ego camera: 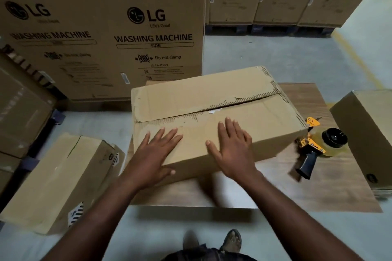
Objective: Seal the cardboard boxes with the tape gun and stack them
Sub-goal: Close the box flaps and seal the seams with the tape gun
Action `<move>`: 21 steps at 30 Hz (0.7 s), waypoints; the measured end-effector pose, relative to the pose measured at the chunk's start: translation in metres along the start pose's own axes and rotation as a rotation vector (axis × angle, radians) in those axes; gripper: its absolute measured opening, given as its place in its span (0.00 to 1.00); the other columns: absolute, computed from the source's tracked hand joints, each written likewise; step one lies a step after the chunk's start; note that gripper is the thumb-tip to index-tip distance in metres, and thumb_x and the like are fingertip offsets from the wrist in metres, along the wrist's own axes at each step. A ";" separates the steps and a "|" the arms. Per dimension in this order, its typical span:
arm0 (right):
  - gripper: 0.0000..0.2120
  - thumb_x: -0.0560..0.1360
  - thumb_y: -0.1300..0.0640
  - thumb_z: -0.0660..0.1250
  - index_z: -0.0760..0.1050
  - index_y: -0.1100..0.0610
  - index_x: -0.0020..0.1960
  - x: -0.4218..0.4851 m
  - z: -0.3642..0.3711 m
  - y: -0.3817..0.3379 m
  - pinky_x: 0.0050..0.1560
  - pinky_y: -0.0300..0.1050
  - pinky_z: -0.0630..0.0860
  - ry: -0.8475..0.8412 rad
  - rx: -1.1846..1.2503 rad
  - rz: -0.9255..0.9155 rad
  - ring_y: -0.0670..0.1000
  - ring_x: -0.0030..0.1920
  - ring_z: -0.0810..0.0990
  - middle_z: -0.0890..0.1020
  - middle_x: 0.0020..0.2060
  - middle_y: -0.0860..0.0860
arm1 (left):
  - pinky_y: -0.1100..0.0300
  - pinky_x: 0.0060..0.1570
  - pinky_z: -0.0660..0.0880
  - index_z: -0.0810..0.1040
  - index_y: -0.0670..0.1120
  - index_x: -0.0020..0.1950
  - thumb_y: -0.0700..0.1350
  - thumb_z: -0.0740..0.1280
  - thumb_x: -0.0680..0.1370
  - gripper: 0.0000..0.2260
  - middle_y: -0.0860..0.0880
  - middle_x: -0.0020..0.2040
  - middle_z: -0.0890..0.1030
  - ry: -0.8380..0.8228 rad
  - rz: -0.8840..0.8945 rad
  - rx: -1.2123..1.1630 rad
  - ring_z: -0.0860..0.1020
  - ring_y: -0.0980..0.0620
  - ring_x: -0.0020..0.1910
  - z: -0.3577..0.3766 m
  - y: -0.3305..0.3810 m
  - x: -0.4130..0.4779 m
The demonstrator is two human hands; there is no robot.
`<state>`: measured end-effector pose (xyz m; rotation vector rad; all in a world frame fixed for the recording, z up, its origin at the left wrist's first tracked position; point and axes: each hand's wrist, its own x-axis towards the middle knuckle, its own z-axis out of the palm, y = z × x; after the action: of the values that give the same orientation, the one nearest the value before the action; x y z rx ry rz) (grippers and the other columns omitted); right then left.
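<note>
On the low wood-grain counter in front of the person lies the cardboard box, long side toward them, with both hands flat on its near top flap. The left hand sits by the near left corner, thumb draped over the front edge; the right hand lies nearer the middle. The fingers of both are straight and spread apart, clamped on nothing, only pressing the cardboard down.

The step in hand looks like closing the flaps before taping. The seam between the two flaps is ragged, with torn paper along it, and toward the right end a dark gap opens where the far flap seems to ride a little high. To do this well, the person would push both flaps level and draw their edges together until that gap closes, since tape laid over a raised edge is likely to wrinkle or lift.

The tape gun lies on its side on the counter just beside the box's right end, handle toward the person, so the right hand is the natural one to fetch it. The left hand should then hold across the seam itself rather than on the near flap alone. Starting the strip on an end face and running it the full length would probably hold the torn edges best.

A second box stands at the counter's right edge, and another box lies on the floor to the left.
</note>
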<state>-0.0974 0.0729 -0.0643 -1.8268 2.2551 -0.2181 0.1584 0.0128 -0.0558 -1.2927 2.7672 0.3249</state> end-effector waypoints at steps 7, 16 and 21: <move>0.38 0.79 0.31 0.44 0.54 0.50 0.83 0.043 -0.048 0.145 0.77 0.67 0.48 0.061 -0.063 0.332 0.57 0.83 0.46 0.50 0.83 0.51 | 0.47 0.78 0.51 0.57 0.58 0.81 0.75 0.57 0.73 0.40 0.59 0.80 0.54 0.190 -0.013 -0.099 0.52 0.55 0.79 0.008 -0.001 0.005; 0.35 0.82 0.36 0.49 0.58 0.56 0.82 0.011 -0.029 0.133 0.76 0.62 0.54 0.206 -0.005 0.454 0.61 0.81 0.52 0.55 0.82 0.56 | 0.49 0.77 0.58 0.70 0.61 0.75 0.68 0.56 0.79 0.26 0.66 0.75 0.66 0.205 0.056 -0.257 0.59 0.62 0.77 -0.019 -0.039 0.055; 0.36 0.81 0.35 0.51 0.58 0.55 0.82 0.012 -0.030 0.144 0.77 0.61 0.53 0.216 0.049 0.445 0.59 0.82 0.50 0.54 0.83 0.55 | 0.56 0.74 0.58 0.72 0.60 0.72 0.63 0.58 0.80 0.22 0.68 0.71 0.68 0.277 0.035 -0.260 0.62 0.63 0.75 -0.020 -0.032 0.069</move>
<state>-0.2434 0.0907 -0.0739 -1.2832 2.7040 -0.3988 0.1393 -0.0631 -0.0518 -1.4451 3.0636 0.5658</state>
